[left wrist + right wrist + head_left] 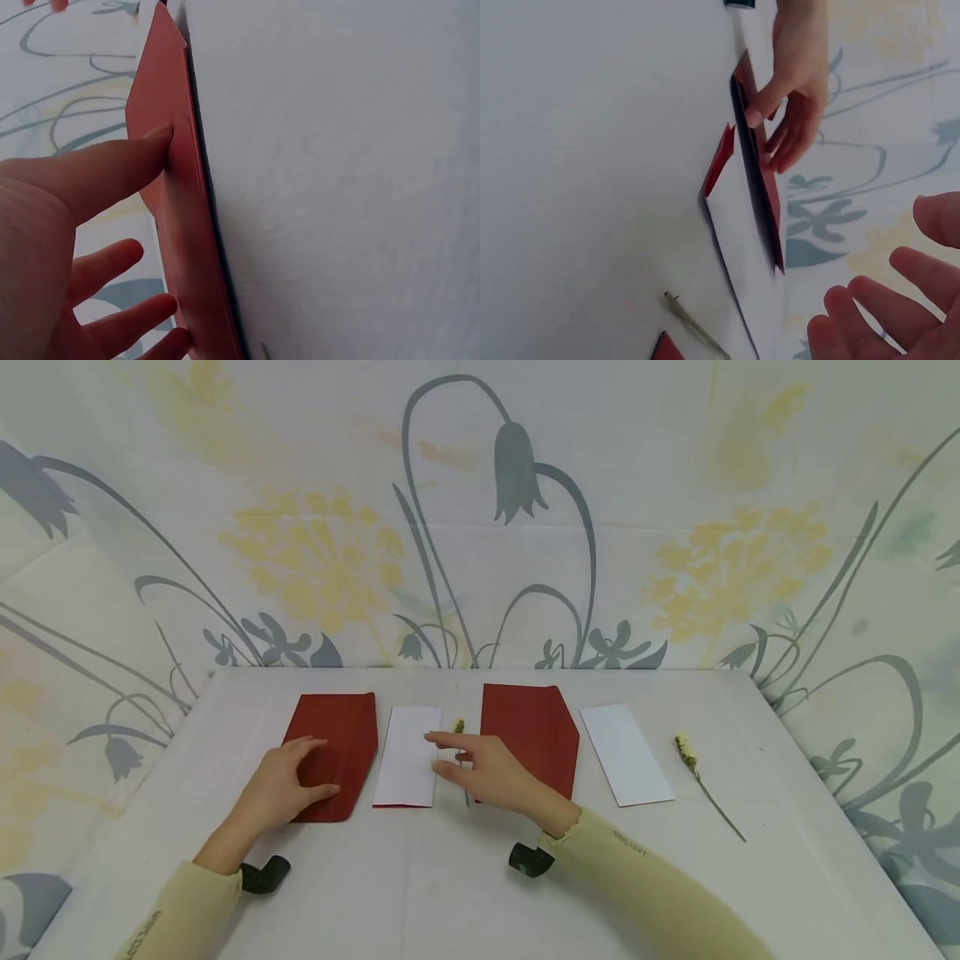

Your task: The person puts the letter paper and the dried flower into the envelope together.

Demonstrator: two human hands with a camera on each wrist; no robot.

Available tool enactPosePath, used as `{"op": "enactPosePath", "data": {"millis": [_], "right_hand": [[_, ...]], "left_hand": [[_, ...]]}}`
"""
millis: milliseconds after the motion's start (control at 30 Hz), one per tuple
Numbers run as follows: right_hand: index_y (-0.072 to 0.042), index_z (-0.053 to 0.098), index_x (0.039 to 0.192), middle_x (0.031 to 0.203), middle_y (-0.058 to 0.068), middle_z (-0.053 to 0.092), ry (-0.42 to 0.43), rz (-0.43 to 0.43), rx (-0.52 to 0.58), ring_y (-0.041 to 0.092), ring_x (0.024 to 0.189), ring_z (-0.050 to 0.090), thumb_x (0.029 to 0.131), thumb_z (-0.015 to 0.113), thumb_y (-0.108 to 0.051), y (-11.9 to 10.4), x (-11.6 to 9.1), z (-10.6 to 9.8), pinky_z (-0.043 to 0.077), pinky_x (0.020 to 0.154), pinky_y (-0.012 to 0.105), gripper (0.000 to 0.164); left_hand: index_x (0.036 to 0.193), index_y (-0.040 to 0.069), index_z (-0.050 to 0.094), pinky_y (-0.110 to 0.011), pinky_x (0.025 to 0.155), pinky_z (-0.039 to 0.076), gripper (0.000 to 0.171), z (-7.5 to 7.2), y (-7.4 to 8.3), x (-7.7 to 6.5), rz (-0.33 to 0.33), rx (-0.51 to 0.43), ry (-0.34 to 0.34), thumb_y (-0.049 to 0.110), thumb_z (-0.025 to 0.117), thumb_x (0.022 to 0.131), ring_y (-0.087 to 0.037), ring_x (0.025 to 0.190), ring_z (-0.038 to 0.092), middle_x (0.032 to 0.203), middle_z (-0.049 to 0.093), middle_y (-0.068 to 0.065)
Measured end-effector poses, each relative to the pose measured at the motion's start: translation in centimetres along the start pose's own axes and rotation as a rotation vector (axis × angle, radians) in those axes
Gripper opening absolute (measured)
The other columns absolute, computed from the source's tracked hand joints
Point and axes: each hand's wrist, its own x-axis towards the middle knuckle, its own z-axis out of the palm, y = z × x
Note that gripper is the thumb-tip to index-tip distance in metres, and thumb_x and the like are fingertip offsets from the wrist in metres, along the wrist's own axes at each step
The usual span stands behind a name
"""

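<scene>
On the left of the table lies a red envelope [348,735]. My left hand [281,781] rests on it with fingers spread; in the left wrist view the thumb [112,172] touches the envelope's surface. Beside it is a folded white card [401,760], whose red inner side shows at its open end [720,161] in the right wrist view. Over the gap between this card and a second red envelope [528,727], my right hand [498,772] hovers, fingers loosely extended and holding nothing. A small dried flower [459,727] lies beneath it, its stem partly hidden.
Farther right lie another white card [626,756] and a second dried flower [701,785] on a long stem. A white cloth covers the table [435,893]. Flower-printed fabric [465,585] rises along the back and sides.
</scene>
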Motion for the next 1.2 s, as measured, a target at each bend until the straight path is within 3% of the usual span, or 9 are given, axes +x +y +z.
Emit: {"op": "enactPosePath", "data": {"millis": [300, 467, 633, 867, 1200], "right_hand": [[-0.015, 0.057, 0.142, 0.139, 0.001, 0.059, -0.028, -0.06, 0.007, 0.027, 0.123, 0.059, 0.1, 0.062, -0.027, -0.9, 2.9, 2.2, 0.049, 0.098, 0.03, 0.044], [-0.015, 0.056, 0.142, 0.138, 0.005, 0.06, -0.044, -0.056, -0.031, 0.02, 0.123, 0.058, 0.1, 0.062, -0.028, -1.3, 4.5, 3.6, 0.049, 0.096, 0.026, 0.045], [-0.018, 0.054, 0.144, 0.141, 0.0, 0.058, -0.066, -0.046, -0.078, 0.016, 0.126, 0.055, 0.1, 0.062, -0.03, -1.6, 6.0, 4.9, 0.047, 0.098, 0.026, 0.046], [-0.016, 0.053, 0.145, 0.148, -0.002, 0.05, -0.096, -0.066, -0.178, 0.009, 0.138, 0.042, 0.1, 0.062, -0.032, -1.9, 7.9, 6.5, 0.036, 0.109, 0.026, 0.049], [-0.017, 0.053, 0.145, 0.151, 0.0, 0.046, -0.154, -0.006, -0.202, 0.007, 0.14, 0.037, 0.1, 0.061, -0.033, -2.1, 8.5, 7.8, 0.032, 0.111, 0.024, 0.048]], "left_hand": [[0.138, -0.003, 0.05, -0.067, 0.094, 0.041, 0.071, -0.1, 0.4, 0.0, -0.005, 0.084, -0.032, 0.033, 0.079, 0.084, -0.053, 0.126, 0.036, 0.143, 0.042, -0.031], [0.14, -0.003, 0.047, -0.067, 0.092, 0.043, 0.075, 0.1, 0.5, 0.3, -0.025, 0.097, -0.047, 0.033, 0.08, 0.082, -0.053, 0.124, 0.037, 0.143, 0.042, -0.031], [0.14, -0.001, 0.048, -0.068, 0.09, 0.044, 0.075, 0.1, 0.3, 0.7, -0.032, 0.115, -0.062, 0.034, 0.08, 0.082, -0.053, 0.122, 0.037, 0.142, 0.042, -0.03], [0.139, -0.001, 0.048, -0.069, 0.088, 0.045, 0.076, -0.1, 0.1, 0.8, -0.034, 0.124, -0.07, 0.035, 0.08, 0.081, -0.053, 0.121, 0.036, 0.14, 0.042, -0.03], [0.138, -0.003, 0.049, -0.07, 0.089, 0.043, 0.076, -0.1, 0.1, 0.7, -0.024, 0.128, -0.06, 0.037, 0.079, 0.082, -0.055, 0.122, 0.036, 0.14, 0.042, -0.031]]}}
